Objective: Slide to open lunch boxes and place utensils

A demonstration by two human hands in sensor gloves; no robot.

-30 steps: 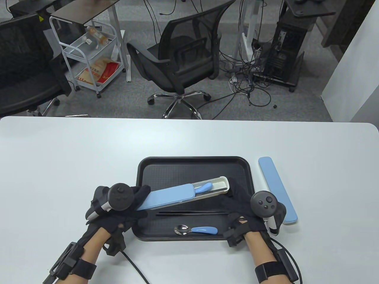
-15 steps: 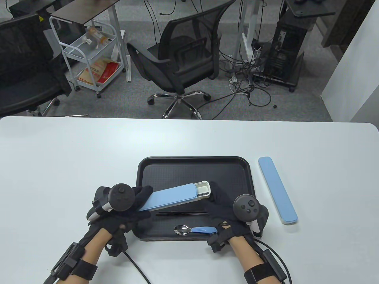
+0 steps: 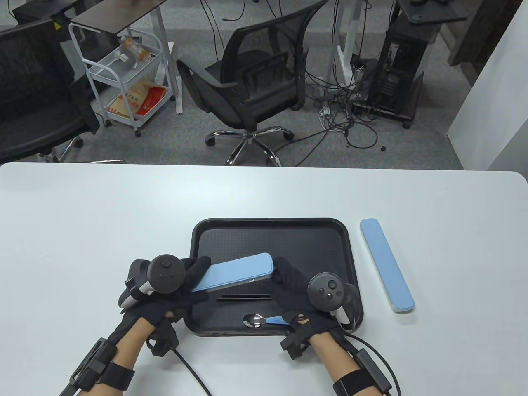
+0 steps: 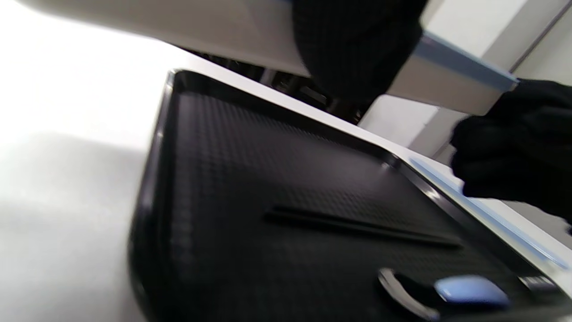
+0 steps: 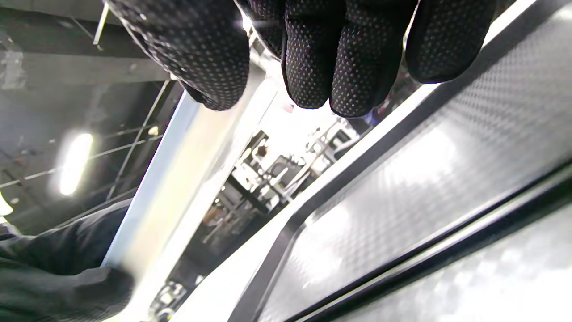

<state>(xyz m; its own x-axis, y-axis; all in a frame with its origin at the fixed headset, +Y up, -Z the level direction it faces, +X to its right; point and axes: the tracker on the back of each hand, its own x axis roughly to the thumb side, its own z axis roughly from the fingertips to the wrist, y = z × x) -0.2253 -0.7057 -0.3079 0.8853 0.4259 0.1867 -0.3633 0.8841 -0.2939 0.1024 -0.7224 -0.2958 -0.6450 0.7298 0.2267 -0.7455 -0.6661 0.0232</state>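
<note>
White counter (image 3: 82, 214) carries black tray (image 3: 270, 225). Blue lunch box (image 3: 237, 277) held above tray, left hand (image 3: 165, 284) gripping its left end, right hand (image 3: 305, 295) fingers against its right end. Second lunch box (image 3: 386, 264) right of tray. Chopsticks (image 3: 243, 297), spoon (image 3: 255, 320) on tray.

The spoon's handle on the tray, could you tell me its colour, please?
Light blue handle on the spoon; clearest in the table view.

The table view is evenly and brightly lit, sharp throughout, with soft shadows cast under the hands. In the left wrist view the table (image 4: 53, 98) is blown out to white and the spoon (image 4: 451, 293) is blurred. In the right wrist view glare is spread across the tray (image 5: 402, 179); the background is perhaps defocused.
</note>
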